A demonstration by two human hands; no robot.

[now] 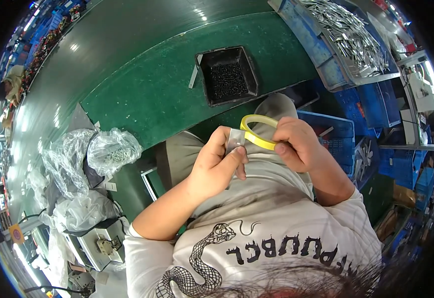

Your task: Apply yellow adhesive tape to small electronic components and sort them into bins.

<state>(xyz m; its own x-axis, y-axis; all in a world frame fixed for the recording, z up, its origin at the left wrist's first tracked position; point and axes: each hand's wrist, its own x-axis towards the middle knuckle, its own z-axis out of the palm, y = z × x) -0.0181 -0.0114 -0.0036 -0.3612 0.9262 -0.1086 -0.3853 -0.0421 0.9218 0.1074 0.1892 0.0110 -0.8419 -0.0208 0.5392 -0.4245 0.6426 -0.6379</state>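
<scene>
My left hand (216, 161) pinches a small flat metal piece (235, 139) between thumb and fingers, in front of my lap. Beside it, my right hand (296, 144) grips the rim of a roll of yellow tape (258, 139). The left side of the roll meets the metal piece's edge; whether a strip is stuck to the metal is too small to tell. My fingers hide the lower part of the piece.
On the green table stands a black bin (228, 74) of small dark parts, a metal strip (194, 74) leaning at its left side. A blue crate (334, 62) heaped with metal strips is at the upper right. Clear plastic bags (113, 151) lie at left, above a boxy device (100, 243).
</scene>
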